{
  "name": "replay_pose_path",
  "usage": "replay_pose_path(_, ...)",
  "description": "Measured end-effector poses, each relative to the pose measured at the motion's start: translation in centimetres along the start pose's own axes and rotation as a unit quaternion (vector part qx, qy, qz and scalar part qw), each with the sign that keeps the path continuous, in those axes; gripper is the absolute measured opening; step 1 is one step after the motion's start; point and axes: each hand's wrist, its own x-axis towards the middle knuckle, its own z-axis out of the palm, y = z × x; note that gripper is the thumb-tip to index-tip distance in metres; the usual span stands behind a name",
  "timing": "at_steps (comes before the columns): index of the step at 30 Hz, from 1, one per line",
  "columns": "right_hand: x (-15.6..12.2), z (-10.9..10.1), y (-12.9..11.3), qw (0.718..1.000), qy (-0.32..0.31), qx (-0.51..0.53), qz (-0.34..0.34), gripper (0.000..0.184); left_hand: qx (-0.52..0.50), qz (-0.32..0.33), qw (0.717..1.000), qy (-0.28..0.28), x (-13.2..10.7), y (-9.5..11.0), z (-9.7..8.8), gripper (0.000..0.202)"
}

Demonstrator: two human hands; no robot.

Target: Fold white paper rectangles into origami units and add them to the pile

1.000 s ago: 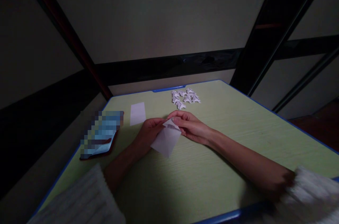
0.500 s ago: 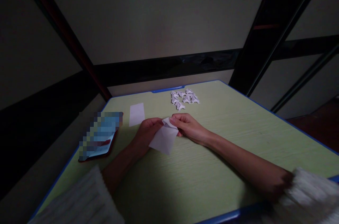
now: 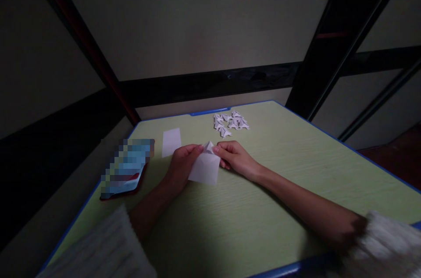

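Between my two hands is a sheet of white paper (image 3: 205, 170), its far end folded into a small triangular point and its near part flat. My left hand (image 3: 182, 164) pinches the paper's left side, thumb on top close to the fold. On the other side, my right hand (image 3: 237, 158) grips the right corner of the folded end between thumb and curled fingers. The paper is just above or on the table; I cannot tell which. Beyond my hands lie several small folded paper figures (image 3: 225, 131) in a cluster.
A flat white paper sheet (image 3: 171, 141) lies beyond my left hand. To the left is a tablet-like device (image 3: 130, 175) with a dark red edge, its screen partly blurred out. The pale green table (image 3: 296, 172) has a blue rim and stands by a panelled wall (image 3: 204, 28).
The folded end of the paper now stands as a centred triangular point, where it was a slanted flap. The sheet has turned straighter, and my left thumb has come up onto it.
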Motion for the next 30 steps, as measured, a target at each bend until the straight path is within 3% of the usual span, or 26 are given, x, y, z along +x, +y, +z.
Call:
replay_pose_path(5,0.04,0.14,0.00,0.999,-0.004,0.051,-0.011,0.036,-0.010,0.001,1.000,0.006,-0.18,0.20,0.12,0.025)
replay_pose_path(10,-0.02,0.03,-0.44,0.995,-0.026,0.097,-0.006,0.031,-0.010,-0.019,0.999,-0.032,-0.06,0.18,0.11,0.025)
replay_pose_path(17,-0.34,-0.24,-0.59,0.994,-0.067,0.086,-0.018,0.029,-0.009,-0.040,0.996,-0.085,-0.27,0.28,0.16,0.027)
replay_pose_path(23,-0.27,-0.35,-0.51,0.997,-0.062,0.052,-0.012,0.022,-0.006,-0.036,0.993,-0.108,-0.25,-0.04,0.04,0.024)
replay_pose_path(30,-0.04,-0.41,-0.17,0.999,-0.037,0.019,-0.009,0.032,0.106,0.046,0.993,-0.023,-0.28,0.53,0.31,0.021)
